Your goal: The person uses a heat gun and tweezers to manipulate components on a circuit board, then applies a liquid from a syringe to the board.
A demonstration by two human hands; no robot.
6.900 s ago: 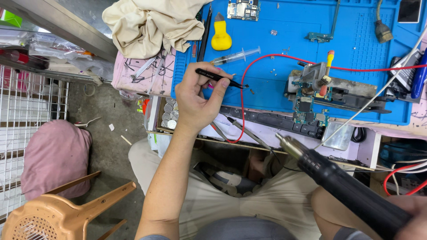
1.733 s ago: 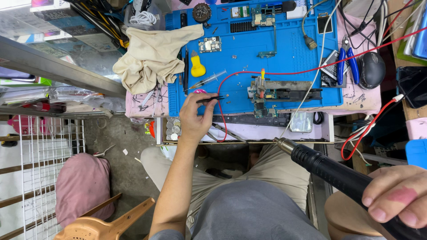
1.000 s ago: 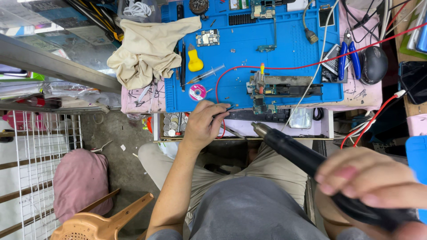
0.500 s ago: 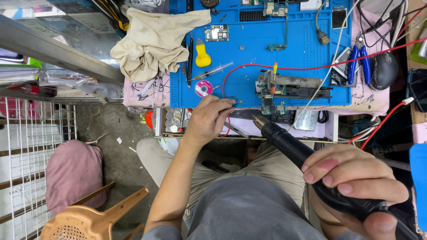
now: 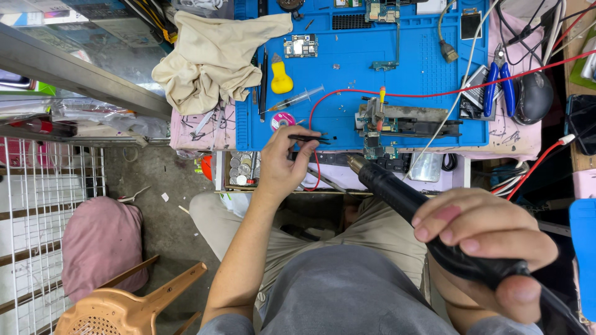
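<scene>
My left hand (image 5: 284,162) pinches black tweezers (image 5: 311,138) at the near edge of the blue work mat (image 5: 347,74), their tips pointing right toward a circuit board in a metal clamp holder (image 5: 397,123). My right hand (image 5: 484,239) grips the black handle of a hot-air tool (image 5: 403,198). Its metal nozzle (image 5: 356,164) points up-left, just below the clamp holder and near the tweezers' tips.
On the mat lie a yellow pry tool (image 5: 281,77), a syringe (image 5: 297,98), a small pink disc (image 5: 282,120) and loose boards (image 5: 300,45). A beige cloth (image 5: 211,56) lies at left. Red wires, blue pliers (image 5: 498,80) and a black mouse (image 5: 532,96) sit right. An orange stool (image 5: 124,307) stands below.
My left hand with the tweezers came down from over the mat to its near edge. The hot-air tool swung in, its nozzle rising toward the clamp holder.
</scene>
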